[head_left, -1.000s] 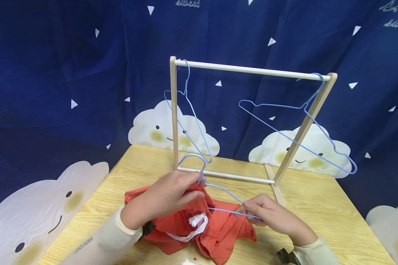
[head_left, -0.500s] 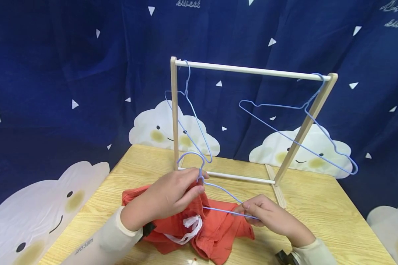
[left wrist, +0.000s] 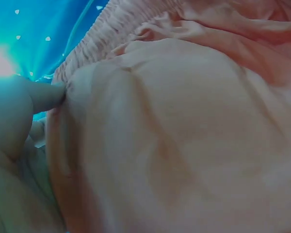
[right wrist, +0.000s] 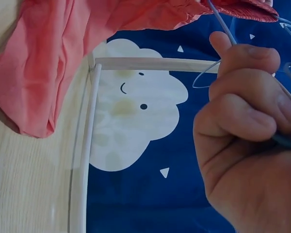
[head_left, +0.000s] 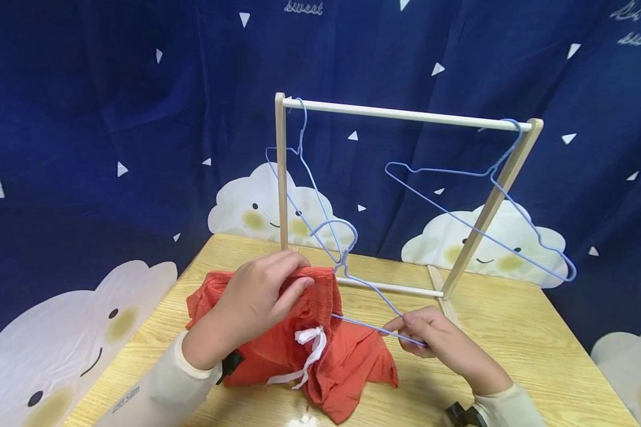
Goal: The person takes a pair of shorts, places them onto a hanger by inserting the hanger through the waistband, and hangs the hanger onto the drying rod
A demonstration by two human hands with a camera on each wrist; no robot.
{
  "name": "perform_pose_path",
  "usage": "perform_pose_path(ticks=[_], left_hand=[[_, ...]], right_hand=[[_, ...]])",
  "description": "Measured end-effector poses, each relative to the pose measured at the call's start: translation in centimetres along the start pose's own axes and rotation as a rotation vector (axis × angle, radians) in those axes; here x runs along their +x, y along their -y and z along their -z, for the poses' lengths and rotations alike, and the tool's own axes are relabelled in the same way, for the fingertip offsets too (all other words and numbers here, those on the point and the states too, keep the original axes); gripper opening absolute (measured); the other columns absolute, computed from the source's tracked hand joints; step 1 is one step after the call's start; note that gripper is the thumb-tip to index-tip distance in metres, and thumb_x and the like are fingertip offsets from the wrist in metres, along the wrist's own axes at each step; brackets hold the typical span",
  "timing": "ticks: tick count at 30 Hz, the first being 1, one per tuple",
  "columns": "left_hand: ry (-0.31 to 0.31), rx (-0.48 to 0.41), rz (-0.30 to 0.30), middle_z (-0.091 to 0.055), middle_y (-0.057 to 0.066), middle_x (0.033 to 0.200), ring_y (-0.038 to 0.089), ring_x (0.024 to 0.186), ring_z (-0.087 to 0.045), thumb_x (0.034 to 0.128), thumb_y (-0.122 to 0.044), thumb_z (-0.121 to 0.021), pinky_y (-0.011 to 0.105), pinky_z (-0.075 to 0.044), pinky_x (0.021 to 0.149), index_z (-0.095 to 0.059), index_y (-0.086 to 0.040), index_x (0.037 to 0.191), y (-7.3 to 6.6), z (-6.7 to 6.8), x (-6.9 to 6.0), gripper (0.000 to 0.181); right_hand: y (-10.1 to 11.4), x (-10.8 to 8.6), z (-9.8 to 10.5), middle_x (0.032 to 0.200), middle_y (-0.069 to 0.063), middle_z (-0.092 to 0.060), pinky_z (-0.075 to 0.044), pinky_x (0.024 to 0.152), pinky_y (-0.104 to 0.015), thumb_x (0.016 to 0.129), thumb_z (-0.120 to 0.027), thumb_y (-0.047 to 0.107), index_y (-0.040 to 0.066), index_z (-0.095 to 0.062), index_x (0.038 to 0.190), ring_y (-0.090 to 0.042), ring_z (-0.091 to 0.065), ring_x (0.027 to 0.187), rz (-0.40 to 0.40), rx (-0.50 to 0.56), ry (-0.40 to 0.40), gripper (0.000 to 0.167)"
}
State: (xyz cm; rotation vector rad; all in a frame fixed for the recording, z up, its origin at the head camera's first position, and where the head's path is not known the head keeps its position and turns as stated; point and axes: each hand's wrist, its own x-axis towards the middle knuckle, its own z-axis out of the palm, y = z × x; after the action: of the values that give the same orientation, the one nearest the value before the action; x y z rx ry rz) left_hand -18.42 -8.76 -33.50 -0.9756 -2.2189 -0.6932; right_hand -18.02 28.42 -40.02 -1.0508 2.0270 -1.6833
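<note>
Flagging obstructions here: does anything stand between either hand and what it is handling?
Nothing visible does. The left hand grips the red garment near its waistband, and the right hand holds the blue hanger directly. The hanger's other end is hidden at the waistband, so whether anything catches it there cannot be seen.

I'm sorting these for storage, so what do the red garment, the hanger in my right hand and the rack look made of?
Red garment: soft, matte fabric, perhaps cotton, creased and gathered at the waistband. Held hanger: smooth, blue, probably coated wire, being so thin. Rack: tan, matte posts look wooden; its smooth white crossbars could be wood or plastic.
</note>
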Motion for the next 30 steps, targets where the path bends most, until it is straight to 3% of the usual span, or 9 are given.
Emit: perform_pose_path(ticks=[3, 5, 7, 10, 13, 16, 20, 25, 30], left_hand=[[-0.038, -0.002, -0.03, -0.07, -0.006, 0.094, 0.009, 0.076, -0.062, 0.1024, -0.02, -0.077, 0.03, -0.058, 0.066, -0.072, -0.016, 0.107, 0.1, -0.2, 0.0, 0.007], [-0.069, -0.005, -0.059, -0.071, -0.006, 0.094, 0.009, 0.075, -0.064, 0.1022, -0.019, -0.076, 0.03, -0.058, 0.065, -0.073, -0.016, 0.107, 0.1, -0.2, 0.0, 0.006], [-0.104, -0.024, -0.082, -0.073, -0.006, 0.095, 0.008, 0.076, -0.064, 0.1015, -0.018, -0.077, 0.03, -0.058, 0.064, -0.074, -0.016, 0.107, 0.1, -0.1, 0.0, 0.007], [-0.152, -0.075, -0.103, -0.074, -0.005, 0.094, 0.007, 0.075, -0.063, 0.1007, -0.016, -0.077, 0.026, -0.056, 0.064, -0.076, -0.015, 0.108, 0.1, 0.1, -0.1, 0.007], [-0.188, -0.121, -0.122, -0.072, -0.005, 0.091, 0.006, 0.074, -0.059, 0.1009, -0.014, -0.077, 0.022, -0.053, 0.063, -0.078, -0.014, 0.107, -0.1, 0.2, -0.1, 0.006], [-0.218, -0.124, -0.144, -0.07, -0.004, 0.087, 0.006, 0.072, -0.057, 0.1007, -0.015, -0.077, 0.022, -0.051, 0.061, -0.078, -0.013, 0.106, -0.4, 0.2, 0.2, 0.006], [-0.225, -0.138, -0.152, -0.073, -0.004, 0.091, 0.007, 0.076, -0.062, 0.0993, -0.015, -0.079, 0.023, -0.054, 0.065, -0.08, -0.013, 0.107, -1.2, 0.2, 1.2, 0.008], [-0.194, -0.168, -0.15, -0.074, -0.006, 0.09, 0.006, 0.075, -0.06, 0.0996, -0.017, -0.079, 0.022, -0.052, 0.065, -0.081, -0.015, 0.109, -2.5, -0.2, 2.8, 0.01], [-0.177, -0.199, -0.151, -0.074, -0.007, 0.09, 0.004, 0.071, -0.056, 0.1005, -0.019, -0.079, 0.019, -0.047, 0.063, -0.082, -0.015, 0.11, -3.6, -0.6, 3.6, 0.011]], right_hand=[[0.1, -0.2, 0.2, 0.071, -0.026, -0.041, -0.024, 0.043, -0.031, 0.119, -0.022, 0.011, -0.015, -0.066, 0.126, -0.033, -0.026, 0.054, 0.013, 0.017, 0.054, 0.052], [-0.1, -0.3, 0.5, 0.074, -0.026, -0.046, -0.033, 0.046, -0.032, 0.119, -0.014, 0.014, -0.016, -0.062, 0.132, -0.034, -0.03, 0.054, 0.052, 0.046, 0.132, 0.058], [-0.5, -0.3, 0.9, 0.081, -0.029, -0.051, -0.042, 0.052, -0.039, 0.119, -0.006, 0.023, -0.017, -0.057, 0.138, -0.037, -0.038, 0.058, 0.122, 0.109, 0.233, 0.068], [-1.1, -0.4, 1.6, 0.094, -0.034, -0.055, -0.044, 0.056, -0.052, 0.115, 0.008, 0.037, -0.018, -0.049, 0.146, -0.043, -0.046, 0.067, 0.205, 0.23, 0.355, 0.086], [-1.7, -0.1, 1.8, 0.1, -0.034, -0.057, -0.042, 0.055, -0.055, 0.112, 0.014, 0.044, -0.019, -0.049, 0.145, -0.044, -0.049, 0.072, 0.206, 0.349, 0.37, 0.095], [-2.2, 0.4, 1.5, 0.103, -0.023, -0.067, -0.053, 0.06, -0.041, 0.115, 0.01, 0.039, -0.016, -0.053, 0.143, -0.03, -0.061, 0.076, 0.127, 0.428, 0.314, 0.088], [-2.6, 1.1, 0.2, 0.111, -0.006, -0.075, -0.059, 0.075, -0.022, 0.119, -0.011, 0.019, -0.007, -0.06, 0.137, -0.012, -0.072, 0.091, 0.034, 0.429, 0.183, 0.058], [-2.3, 1.9, -2.4, 0.114, -0.001, -0.074, -0.059, 0.078, -0.023, 0.111, -0.039, -0.006, -0.002, -0.064, 0.133, -0.009, -0.07, 0.1, 0.083, 0.208, -0.053, 0.033], [-1.9, 2.4, -4.8, 0.133, -0.002, -0.069, -0.058, 0.099, -0.028, 0.102, -0.058, -0.01, 0.002, -0.063, 0.136, -0.011, -0.066, 0.12, 0.144, 0.023, -0.208, 0.036]])
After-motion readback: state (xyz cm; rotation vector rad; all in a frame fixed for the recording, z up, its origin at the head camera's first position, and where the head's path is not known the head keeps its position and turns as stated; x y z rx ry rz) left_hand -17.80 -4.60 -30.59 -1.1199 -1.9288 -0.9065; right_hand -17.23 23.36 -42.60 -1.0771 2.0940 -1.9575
